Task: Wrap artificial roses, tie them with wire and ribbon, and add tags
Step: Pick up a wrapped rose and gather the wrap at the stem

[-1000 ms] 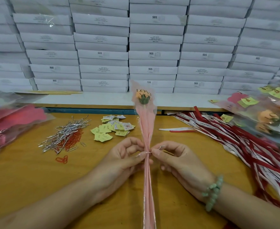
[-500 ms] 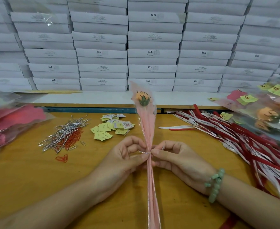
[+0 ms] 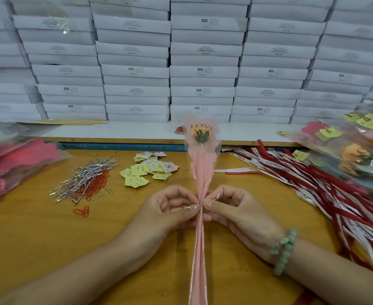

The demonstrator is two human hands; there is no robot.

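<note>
Centre of frame: a wrapped rose stands nearly upright above the wooden surface. Its orange head and green calyx are at the top, inside a pink-and-clear sleeve printed "LOVE YOU", and the gathered pink tail of the sleeve runs down to the bottom edge of the frame. A silver wire tie crosses the sleeve at its narrowest point, about midway along its length. The left hand closes its grip on the tie's left end, thumb and forefinger pinched together just beside the sleeve. The right hand, wearing a green bead bracelet, pinches the tie's right end against the other side, where a short length of wire turns upward. The rose head thus lies well above both grips and the sleeve passes between them; the remaining fingers curl behind the sleeve, and whether they touch it cannot be told. Left of centre lie loose silver wire ties over red paper clips, with yellow tags beside them. Red and white ribbons spread across the right. Stacked white boxes fill the upper frame.
</note>
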